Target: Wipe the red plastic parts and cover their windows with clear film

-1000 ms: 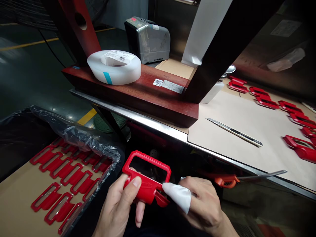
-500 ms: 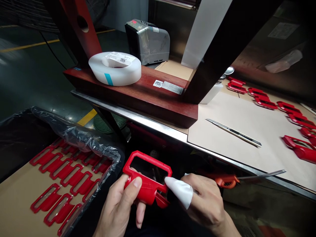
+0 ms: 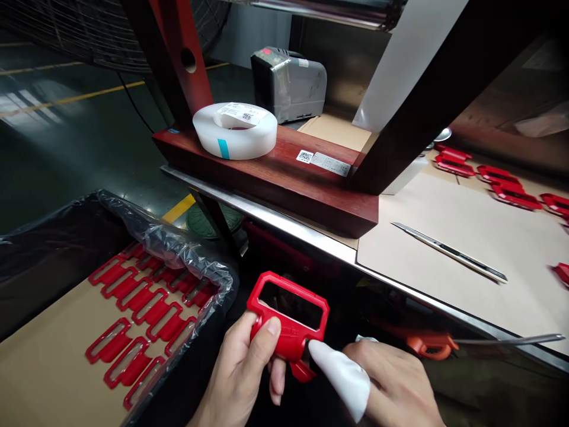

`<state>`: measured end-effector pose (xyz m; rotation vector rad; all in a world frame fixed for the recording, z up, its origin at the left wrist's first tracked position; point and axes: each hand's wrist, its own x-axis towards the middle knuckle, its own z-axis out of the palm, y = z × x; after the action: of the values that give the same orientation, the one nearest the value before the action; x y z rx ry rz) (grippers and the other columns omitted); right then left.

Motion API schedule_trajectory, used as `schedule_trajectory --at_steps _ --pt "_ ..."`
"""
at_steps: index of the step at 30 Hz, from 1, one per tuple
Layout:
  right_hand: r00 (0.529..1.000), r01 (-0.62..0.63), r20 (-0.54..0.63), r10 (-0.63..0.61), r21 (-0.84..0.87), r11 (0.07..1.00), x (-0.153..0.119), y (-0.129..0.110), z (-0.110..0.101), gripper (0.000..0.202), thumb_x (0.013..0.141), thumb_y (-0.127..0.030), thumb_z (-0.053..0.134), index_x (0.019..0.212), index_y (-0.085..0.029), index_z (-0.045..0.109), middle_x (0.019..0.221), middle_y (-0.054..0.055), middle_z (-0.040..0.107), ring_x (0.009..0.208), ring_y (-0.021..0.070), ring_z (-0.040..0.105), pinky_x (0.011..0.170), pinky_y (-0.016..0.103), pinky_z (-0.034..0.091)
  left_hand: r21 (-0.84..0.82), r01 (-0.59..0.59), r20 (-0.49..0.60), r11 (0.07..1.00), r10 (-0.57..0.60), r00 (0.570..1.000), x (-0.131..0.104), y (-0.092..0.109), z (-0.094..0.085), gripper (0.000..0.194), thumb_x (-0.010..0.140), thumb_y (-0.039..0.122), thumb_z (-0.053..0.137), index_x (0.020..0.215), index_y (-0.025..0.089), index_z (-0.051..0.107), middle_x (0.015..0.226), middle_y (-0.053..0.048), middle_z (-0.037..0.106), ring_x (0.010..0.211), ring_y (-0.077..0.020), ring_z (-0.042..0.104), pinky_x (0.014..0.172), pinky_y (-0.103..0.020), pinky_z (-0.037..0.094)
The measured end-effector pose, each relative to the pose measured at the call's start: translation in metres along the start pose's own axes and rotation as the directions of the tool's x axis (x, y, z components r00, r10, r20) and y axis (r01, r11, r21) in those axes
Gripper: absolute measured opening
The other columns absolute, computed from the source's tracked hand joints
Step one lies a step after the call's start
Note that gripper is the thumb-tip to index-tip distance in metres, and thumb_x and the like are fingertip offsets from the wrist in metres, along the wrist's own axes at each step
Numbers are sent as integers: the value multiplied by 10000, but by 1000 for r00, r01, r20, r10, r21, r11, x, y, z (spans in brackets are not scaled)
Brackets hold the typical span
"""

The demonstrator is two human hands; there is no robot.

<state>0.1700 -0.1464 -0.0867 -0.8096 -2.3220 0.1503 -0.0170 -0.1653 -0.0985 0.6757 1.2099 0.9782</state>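
Red frame (image 3: 288,337) slants down rightward, lower centre, left hand (image 3: 246,359) pinching it, right hand (image 3: 400,376) clutching white cloth (image 3: 344,375) at its right end.

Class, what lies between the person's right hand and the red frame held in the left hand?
In the head view, a white cloth lies between them, extending from the right hand to beside the red frame; whether it touches is unclear.

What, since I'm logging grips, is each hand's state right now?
Left hand: closed, holding a red frame.
Right hand: curled, white wrap over one finger by the red frame; grip can't be told.
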Motion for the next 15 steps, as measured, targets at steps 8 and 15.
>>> schedule_trajectory --at_steps 8,15 --pt "991 46 128 -27 -149 988 22 -4 -8 352 974 -188 364 715 -162 600 516 -18 467 401 84 382 386 226 286 -17 17 48 1000 -16 999 -1 1 3 384 866 533 527 750 173 591 525 16 582 480 -124 537 478 -229 474" --pt "977 31 212 6 -170 985 31 -8 -3 342 989 -210 353 756 -181 602 577 -15 531 437 97 454 419 234 323 -52 42 30 998 -41 999 -1 3 5 404 811 571 583 711 179 588 511 16 573 476 -132 544 478 -235 482"
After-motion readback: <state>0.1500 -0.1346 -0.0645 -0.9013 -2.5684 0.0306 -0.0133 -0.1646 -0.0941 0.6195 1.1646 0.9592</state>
